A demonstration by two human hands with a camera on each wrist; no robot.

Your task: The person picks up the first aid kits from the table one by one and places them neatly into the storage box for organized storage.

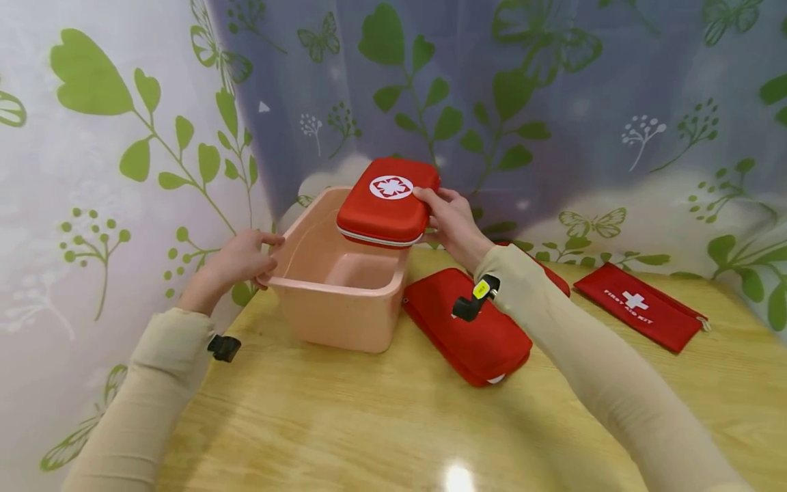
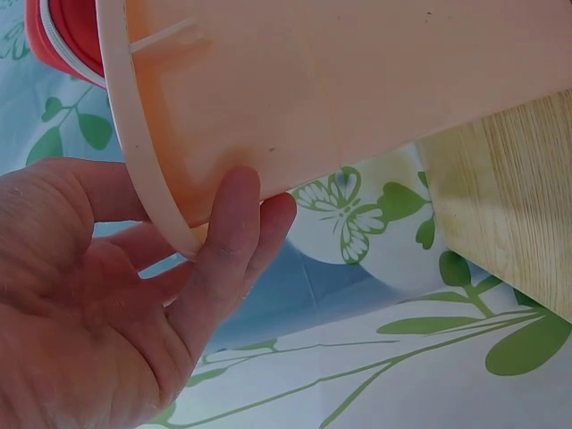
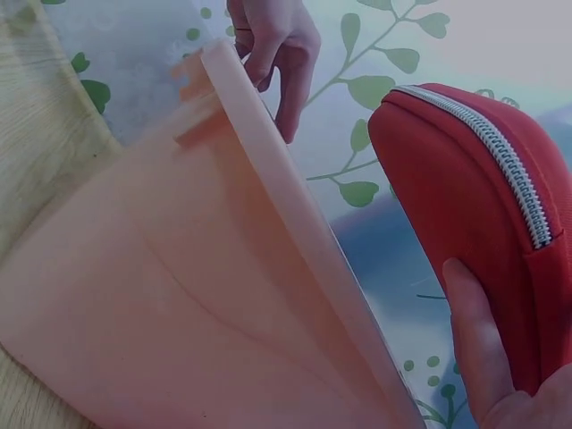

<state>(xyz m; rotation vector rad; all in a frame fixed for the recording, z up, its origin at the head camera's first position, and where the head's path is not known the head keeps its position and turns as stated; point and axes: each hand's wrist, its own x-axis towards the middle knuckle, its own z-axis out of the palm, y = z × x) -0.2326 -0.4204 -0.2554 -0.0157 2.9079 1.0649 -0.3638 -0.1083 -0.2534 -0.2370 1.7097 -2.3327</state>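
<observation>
My right hand [image 1: 451,222] grips a red zippered first aid case [image 1: 384,208] by its right side, thumb on top near the white emblem. The case hangs over the back right part of a pink plastic bin [image 1: 338,307]. In the right wrist view the silver zipper of the case [image 3: 420,197] runs along its edge, above the bin's rim. At the bin's left rim is my left hand [image 1: 236,263], its thumb and fingers pinching the rim from both sides. The left wrist view shows those fingers of the left hand [image 2: 152,277] around the bin's lip [image 2: 147,170].
Right of the bin, a red pouch [image 1: 455,307] lies on the wooden table [image 1: 344,417]. Another red item [image 1: 550,273] shows partly behind my right forearm. Farther right lies a flat red first aid pouch [image 1: 639,304]. A leaf-patterned curtain [image 1: 443,82] hangs close behind and to the left.
</observation>
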